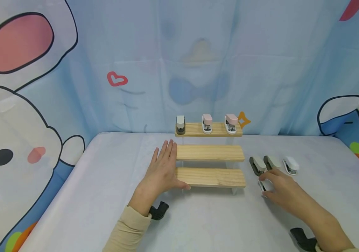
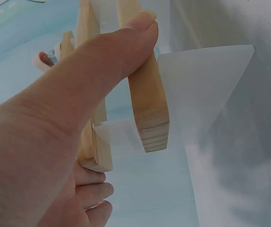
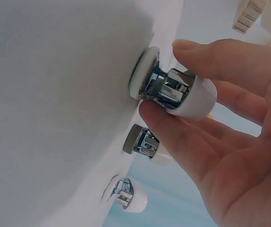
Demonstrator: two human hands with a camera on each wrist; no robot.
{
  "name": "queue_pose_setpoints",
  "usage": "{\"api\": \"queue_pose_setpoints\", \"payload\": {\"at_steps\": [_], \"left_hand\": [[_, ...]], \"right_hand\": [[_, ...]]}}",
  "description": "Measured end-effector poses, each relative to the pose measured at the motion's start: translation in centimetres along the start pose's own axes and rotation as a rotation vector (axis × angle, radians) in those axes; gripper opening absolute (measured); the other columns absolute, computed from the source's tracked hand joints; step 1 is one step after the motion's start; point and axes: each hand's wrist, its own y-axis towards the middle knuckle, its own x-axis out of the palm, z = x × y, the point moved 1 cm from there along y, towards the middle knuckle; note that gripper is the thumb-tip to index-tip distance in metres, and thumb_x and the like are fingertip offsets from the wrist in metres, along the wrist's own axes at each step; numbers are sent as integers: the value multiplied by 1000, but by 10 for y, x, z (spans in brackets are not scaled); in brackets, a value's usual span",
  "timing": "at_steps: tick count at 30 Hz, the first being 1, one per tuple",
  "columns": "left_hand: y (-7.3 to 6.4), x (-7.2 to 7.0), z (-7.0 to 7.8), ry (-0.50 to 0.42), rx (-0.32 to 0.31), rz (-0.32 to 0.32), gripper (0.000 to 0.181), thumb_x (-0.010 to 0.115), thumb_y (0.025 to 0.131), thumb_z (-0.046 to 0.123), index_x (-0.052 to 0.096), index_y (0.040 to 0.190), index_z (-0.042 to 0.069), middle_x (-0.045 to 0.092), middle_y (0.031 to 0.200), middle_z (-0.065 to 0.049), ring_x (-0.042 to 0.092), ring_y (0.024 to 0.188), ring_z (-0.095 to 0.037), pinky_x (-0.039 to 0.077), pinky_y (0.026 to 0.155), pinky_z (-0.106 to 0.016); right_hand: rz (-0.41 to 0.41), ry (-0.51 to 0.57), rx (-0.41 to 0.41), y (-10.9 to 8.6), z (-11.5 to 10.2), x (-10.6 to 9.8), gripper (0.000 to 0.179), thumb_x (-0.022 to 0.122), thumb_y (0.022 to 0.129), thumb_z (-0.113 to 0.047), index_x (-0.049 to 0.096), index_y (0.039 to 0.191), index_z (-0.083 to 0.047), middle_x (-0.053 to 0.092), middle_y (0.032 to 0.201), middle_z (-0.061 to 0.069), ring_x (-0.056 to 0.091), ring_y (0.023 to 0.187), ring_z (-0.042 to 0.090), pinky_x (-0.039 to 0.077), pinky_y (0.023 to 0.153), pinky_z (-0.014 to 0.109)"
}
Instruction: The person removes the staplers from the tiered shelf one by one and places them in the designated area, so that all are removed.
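My left hand (image 1: 163,169) lies flat along the left end of a three-tier wooden shelf (image 1: 211,153), fingers straight, its thumb on the lowest board (image 2: 149,94). Out to the right, my right hand (image 1: 281,187) has fingers and thumb around a small white stapler (image 3: 204,99), whose base is at the tabletop. Just beyond these fingers stand two staplers with pale tops and dark bases, a left one (image 1: 257,165) and a right one (image 1: 271,162). A white stapler (image 1: 290,165) stands farther right.
On the top board sit a white-and-dark stapler (image 1: 181,125) and two pink ones, a middle one (image 1: 207,123) and a right one (image 1: 231,124). Translucent supports (image 2: 201,85) carry the shelf. A printed curtain (image 1: 141,105) hangs behind the white table (image 1: 110,196).
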Motion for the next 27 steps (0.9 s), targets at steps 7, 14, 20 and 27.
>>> {"api": "queue_pose_setpoints", "payload": {"at_steps": [7,14,20,27], "left_hand": [[0,1,0,-8,5,1,140,87,62,61,6,159,1,5,167,-14,2,156,-29,6,126,-51],[1,1,-1,-3,2,7,140,87,62,62,7,159,0,6,167,-15,3,156,-29,7,126,-51],[0,0,0,-14,-4,-1,140,88,62,60,6,159,1,5,167,-14,2,156,-29,6,126,-51],[0,0,0,-14,-8,-9,140,87,62,61,5,159,1,5,167,-14,1,156,-28,5,126,-50]], "right_hand": [[5,18,1,-5,-2,-11,35,74,87,-16,65,116,0,58,118,27,64,96,42,57,72,50],[77,21,-41,-3,-8,-28,34,69,92,-19,64,119,1,59,121,28,64,99,44,57,74,54],[244,-4,-142,2,-16,-43,29,70,90,-14,65,114,1,59,120,25,65,93,39,56,71,52],[405,8,-228,11,-31,-57,28,72,87,-5,64,113,1,59,119,22,66,92,39,57,72,55]]}}
